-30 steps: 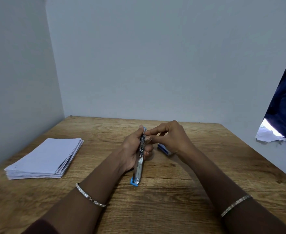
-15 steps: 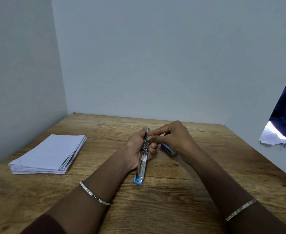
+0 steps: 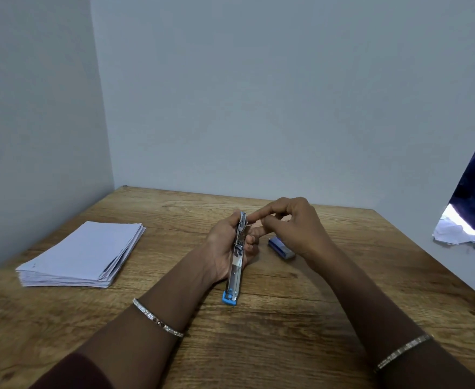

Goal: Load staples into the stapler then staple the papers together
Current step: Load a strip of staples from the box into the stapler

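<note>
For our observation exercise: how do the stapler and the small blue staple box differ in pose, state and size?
The stapler is held in the left hand, its blue end touching the table; the staple box lies flat by itself. The stapler is being worked at its top by the right hand; the staple box sits untouched beside that hand. The stapler looks much longer than the staple box. Both are partly blue.

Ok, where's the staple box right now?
The staple box lies on the wooden table, right of centre, just under the right hand and beside the stapler.
</note>
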Motion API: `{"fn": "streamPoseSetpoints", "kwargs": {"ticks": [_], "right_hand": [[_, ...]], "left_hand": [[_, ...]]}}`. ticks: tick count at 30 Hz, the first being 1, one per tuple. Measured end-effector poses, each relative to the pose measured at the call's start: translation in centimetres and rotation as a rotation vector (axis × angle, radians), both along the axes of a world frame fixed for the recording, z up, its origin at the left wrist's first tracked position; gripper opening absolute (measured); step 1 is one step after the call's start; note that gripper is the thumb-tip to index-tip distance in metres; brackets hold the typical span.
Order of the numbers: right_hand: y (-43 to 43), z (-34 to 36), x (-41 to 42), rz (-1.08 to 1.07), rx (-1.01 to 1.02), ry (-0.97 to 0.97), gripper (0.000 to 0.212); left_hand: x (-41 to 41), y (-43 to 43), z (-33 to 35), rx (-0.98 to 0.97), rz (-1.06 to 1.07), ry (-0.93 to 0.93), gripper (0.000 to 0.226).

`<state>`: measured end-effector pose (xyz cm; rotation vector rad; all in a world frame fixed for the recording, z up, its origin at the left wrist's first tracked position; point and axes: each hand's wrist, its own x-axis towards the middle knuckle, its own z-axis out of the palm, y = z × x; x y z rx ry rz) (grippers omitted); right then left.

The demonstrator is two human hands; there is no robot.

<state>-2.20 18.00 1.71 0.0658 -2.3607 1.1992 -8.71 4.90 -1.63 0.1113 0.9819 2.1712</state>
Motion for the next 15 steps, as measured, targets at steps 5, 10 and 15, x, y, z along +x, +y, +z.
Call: {"fn": "streamPoseSetpoints", "kwargs": {"ticks": [5, 10, 15], "right_hand": [[-0.5, -0.4, 0.0, 0.059, 0.257, 0.084, 0.035], [0.3, -0.6, -0.2, 0.069, 0.344, 0.103, 0.040], [0.7, -0.6, -0.2, 0.058, 0.461, 0.107, 0.038]], "left_hand": [[0.2, -0.1, 0.2, -0.020, -0.012, -0.001, 0.053], [0.2, 0.1, 0.1, -0.004, -0.048, -0.017, 0.052], [-0.1, 0.2, -0.2, 0.004, -0.081, -0.042, 0.051]]}}
